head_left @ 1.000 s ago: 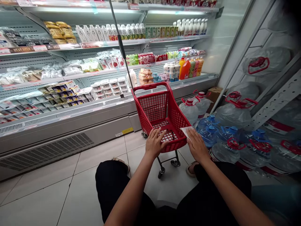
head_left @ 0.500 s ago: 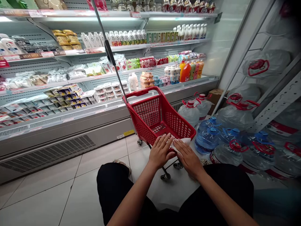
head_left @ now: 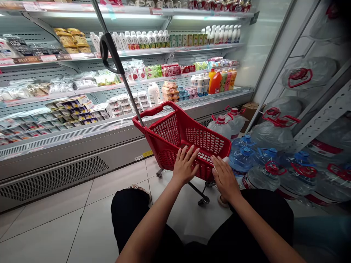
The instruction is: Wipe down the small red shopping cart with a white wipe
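A red plastic shopping cart (head_left: 167,157) on a metal wheeled frame stands turned at an angle in front of my knees. My left hand (head_left: 185,166) lies on the rim of its near side, palm down, fingers spread and nothing in them. At the near right corner, my right hand (head_left: 226,180) presses a white cloth (head_left: 226,159) against the basket with its fingers stretched out. Most of the cloth is hidden behind that hand. A metal pole with a black loop handle (head_left: 112,53) rises from the cart's far left corner.
A refrigerated display (head_left: 120,137) with dairy cups, bottles and packs runs along the back. Large water bottles, such as a blue one (head_left: 241,160), crowd the floor at right beside a white perforated rack post (head_left: 323,117). Pale tiles (head_left: 52,230) cover the floor.
The cart has swivelled, its near corner going right and its pole end left. My hands have moved apart, the right one shifting right with the cloth.
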`<state>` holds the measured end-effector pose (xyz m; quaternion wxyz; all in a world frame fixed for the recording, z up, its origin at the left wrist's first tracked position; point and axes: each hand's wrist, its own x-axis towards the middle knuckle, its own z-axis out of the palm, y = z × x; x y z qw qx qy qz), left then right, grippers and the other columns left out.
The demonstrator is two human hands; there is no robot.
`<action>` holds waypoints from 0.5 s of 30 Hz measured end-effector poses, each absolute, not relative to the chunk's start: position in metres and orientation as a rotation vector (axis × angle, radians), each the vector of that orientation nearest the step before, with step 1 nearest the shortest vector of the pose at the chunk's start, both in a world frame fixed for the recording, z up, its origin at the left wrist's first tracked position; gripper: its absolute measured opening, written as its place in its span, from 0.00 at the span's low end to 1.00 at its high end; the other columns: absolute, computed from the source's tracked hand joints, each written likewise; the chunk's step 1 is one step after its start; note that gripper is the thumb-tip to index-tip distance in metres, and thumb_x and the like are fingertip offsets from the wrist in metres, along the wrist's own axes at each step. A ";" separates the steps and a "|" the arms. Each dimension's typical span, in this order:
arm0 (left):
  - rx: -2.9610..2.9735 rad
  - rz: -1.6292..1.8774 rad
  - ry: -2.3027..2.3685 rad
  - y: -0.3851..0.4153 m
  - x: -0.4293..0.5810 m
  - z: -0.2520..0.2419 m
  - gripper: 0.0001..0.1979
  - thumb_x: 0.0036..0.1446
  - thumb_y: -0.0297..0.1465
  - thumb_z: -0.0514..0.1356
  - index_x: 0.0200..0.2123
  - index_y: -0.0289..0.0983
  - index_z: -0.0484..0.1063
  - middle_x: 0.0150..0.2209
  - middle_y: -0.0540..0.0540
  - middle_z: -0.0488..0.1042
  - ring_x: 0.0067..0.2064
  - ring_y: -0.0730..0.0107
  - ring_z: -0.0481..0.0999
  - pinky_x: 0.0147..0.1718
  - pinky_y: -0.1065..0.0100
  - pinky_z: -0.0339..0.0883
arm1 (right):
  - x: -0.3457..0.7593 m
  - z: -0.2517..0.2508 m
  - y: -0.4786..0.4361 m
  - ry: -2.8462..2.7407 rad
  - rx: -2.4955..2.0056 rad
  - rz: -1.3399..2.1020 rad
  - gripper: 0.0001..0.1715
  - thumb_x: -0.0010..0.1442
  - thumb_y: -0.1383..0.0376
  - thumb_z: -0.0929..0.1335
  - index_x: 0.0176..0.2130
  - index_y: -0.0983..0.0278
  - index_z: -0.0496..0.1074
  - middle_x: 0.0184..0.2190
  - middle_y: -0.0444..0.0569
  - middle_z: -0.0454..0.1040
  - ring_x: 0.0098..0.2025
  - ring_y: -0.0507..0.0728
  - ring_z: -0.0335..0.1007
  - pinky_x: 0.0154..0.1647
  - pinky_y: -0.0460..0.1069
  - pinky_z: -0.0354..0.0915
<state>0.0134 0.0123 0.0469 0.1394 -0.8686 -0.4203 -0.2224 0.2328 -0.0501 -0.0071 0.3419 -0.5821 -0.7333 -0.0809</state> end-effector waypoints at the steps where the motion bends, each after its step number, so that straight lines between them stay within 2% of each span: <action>1: -2.514 -0.641 -1.221 0.009 0.017 0.046 0.43 0.66 0.41 0.59 0.78 0.46 0.42 0.78 0.51 0.46 0.77 0.51 0.46 0.76 0.45 0.39 | 0.225 -0.005 -0.050 -1.920 -1.503 -0.239 0.35 0.77 0.60 0.54 0.77 0.60 0.44 0.72 0.53 0.62 0.74 0.62 0.55 0.74 0.64 0.52; 4: -2.518 -0.639 -1.228 0.002 0.025 0.044 0.48 0.60 0.37 0.61 0.78 0.43 0.42 0.78 0.50 0.45 0.78 0.48 0.45 0.76 0.43 0.37 | 0.203 0.004 -0.048 -1.955 -1.503 -0.319 0.38 0.77 0.60 0.56 0.78 0.62 0.39 0.72 0.56 0.61 0.72 0.62 0.59 0.73 0.62 0.55; 7: -2.512 -0.656 -1.228 -0.003 0.029 0.042 0.46 0.59 0.35 0.60 0.78 0.43 0.44 0.78 0.50 0.44 0.78 0.48 0.45 0.76 0.43 0.38 | 0.194 0.012 -0.047 -1.975 -1.504 -0.369 0.41 0.76 0.62 0.57 0.78 0.61 0.33 0.75 0.55 0.56 0.74 0.63 0.56 0.73 0.61 0.55; 11: -2.564 -0.609 -1.128 -0.006 0.023 0.048 0.45 0.60 0.29 0.56 0.78 0.44 0.42 0.78 0.51 0.44 0.78 0.56 0.47 0.76 0.49 0.40 | 0.214 0.008 -0.064 -2.031 -1.468 -0.366 0.43 0.75 0.63 0.57 0.78 0.58 0.30 0.77 0.50 0.48 0.77 0.62 0.48 0.75 0.62 0.50; 13: -2.594 -0.579 -1.058 -0.002 0.011 0.056 0.45 0.61 0.28 0.56 0.78 0.43 0.41 0.78 0.50 0.45 0.77 0.61 0.48 0.76 0.53 0.42 | 0.235 -0.002 -0.077 -2.034 -1.468 -0.354 0.42 0.75 0.63 0.57 0.78 0.57 0.31 0.78 0.48 0.46 0.77 0.63 0.47 0.76 0.63 0.49; 15: -2.562 -0.588 -1.076 0.007 -0.006 0.065 0.43 0.62 0.28 0.56 0.78 0.43 0.43 0.78 0.49 0.46 0.77 0.61 0.48 0.76 0.54 0.42 | 0.257 -0.011 -0.088 -2.010 -1.482 -0.349 0.42 0.75 0.63 0.56 0.78 0.56 0.32 0.78 0.48 0.46 0.77 0.63 0.48 0.76 0.64 0.51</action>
